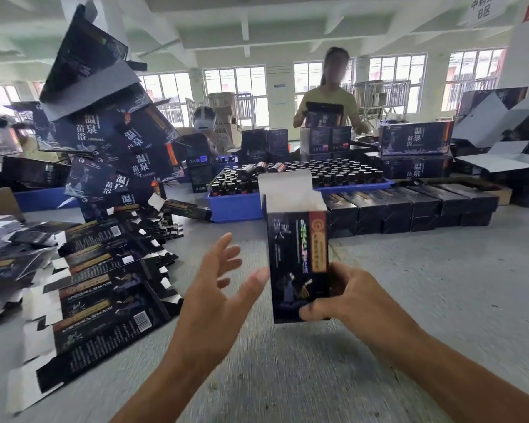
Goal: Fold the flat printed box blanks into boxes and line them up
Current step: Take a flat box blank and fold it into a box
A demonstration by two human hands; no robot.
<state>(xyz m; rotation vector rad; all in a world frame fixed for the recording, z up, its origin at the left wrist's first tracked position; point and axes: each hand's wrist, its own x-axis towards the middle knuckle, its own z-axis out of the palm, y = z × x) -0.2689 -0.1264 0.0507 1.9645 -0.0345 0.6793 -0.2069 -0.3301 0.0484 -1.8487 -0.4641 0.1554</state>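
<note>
This is a packing hall of a factory or warehouse. The room is large, with a white beamed ceiling (257, 22) and a long row of windows (235, 87). Blue crates (235, 206) hold many dark bottles (333, 170). Printed boxes (409, 203) stand in rows, flat box blanks (98, 300) lie in heaps, and another worker (330, 96) stands packing.

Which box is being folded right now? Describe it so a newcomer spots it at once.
Start at the grey table, in front of the blue tray of dark bottles. The folded box stands upright in the middle foreground, gripped low down by the right hand, the left hand open beside it. Unlike the closed boxes lined up behind, its white top flap stands open.
</note>
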